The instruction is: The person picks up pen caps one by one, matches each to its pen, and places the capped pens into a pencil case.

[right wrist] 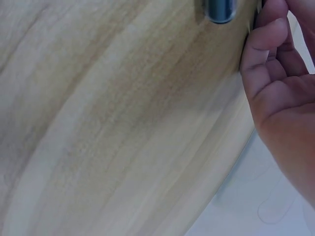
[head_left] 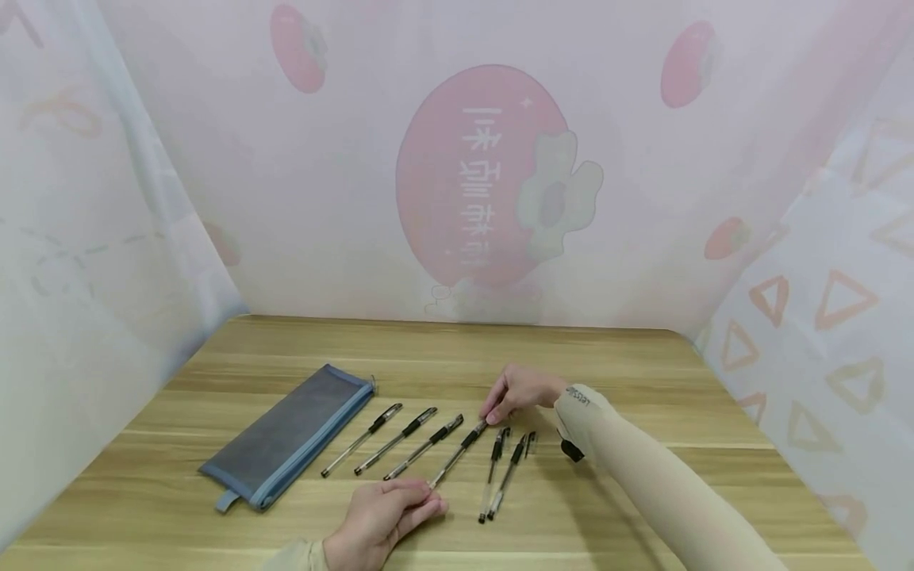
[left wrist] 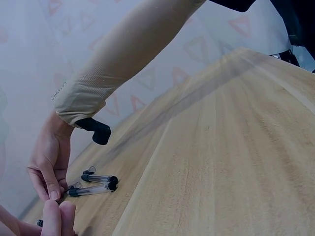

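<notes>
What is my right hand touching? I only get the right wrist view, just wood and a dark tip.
Observer: The right hand pinches the capped end of a pen.
Operator: And the left hand?
Observer: The left hand holds that pen's other end.
Operator: Anything else around?
Observer: Three pens lie to its left, two pens to its right, and a blue-grey pouch lies furthest left.

Head view high; wrist views close.
</notes>
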Action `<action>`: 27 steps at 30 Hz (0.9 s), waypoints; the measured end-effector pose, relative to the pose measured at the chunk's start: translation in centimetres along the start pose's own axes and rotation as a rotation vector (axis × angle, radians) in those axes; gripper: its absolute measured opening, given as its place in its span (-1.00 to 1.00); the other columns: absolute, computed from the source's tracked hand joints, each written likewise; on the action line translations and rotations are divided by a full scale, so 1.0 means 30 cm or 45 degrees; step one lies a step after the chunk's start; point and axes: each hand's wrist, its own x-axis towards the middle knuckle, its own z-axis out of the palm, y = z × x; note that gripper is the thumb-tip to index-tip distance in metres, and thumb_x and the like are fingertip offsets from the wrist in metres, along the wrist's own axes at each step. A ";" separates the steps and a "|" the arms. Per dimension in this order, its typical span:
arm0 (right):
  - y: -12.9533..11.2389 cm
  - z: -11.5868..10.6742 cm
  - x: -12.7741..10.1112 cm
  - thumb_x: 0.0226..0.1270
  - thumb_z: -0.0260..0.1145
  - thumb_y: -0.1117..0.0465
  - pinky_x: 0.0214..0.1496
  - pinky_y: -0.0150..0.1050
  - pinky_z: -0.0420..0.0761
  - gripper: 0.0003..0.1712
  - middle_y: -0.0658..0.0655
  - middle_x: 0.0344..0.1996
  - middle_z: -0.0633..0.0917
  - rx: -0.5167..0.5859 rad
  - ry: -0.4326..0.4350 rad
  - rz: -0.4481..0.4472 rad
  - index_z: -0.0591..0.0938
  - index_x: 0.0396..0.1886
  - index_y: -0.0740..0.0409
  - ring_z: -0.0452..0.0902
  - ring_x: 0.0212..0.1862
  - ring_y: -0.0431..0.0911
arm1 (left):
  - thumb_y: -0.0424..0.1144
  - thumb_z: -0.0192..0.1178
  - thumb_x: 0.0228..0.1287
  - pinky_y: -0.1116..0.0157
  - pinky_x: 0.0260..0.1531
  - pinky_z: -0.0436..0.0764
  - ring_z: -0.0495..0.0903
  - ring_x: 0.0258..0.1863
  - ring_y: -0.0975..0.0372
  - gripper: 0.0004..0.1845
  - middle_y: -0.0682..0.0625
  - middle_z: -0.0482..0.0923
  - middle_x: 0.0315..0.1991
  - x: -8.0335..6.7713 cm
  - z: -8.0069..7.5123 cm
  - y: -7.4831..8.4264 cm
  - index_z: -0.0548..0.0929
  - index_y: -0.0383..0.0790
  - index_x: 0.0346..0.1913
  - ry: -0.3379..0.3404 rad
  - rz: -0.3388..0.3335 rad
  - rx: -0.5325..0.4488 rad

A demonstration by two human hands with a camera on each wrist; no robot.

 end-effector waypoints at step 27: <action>0.005 0.015 -0.007 0.13 0.49 0.40 -0.52 -0.36 0.39 -0.86 0.11 -0.40 0.77 0.078 0.014 0.009 0.80 -0.28 0.21 0.49 -0.53 -0.17 | -0.61 0.13 0.33 0.18 -0.11 0.66 0.70 -0.17 -0.06 -0.52 -0.47 0.55 -0.10 -0.006 0.011 -0.003 0.25 -0.82 0.21 0.072 0.077 0.051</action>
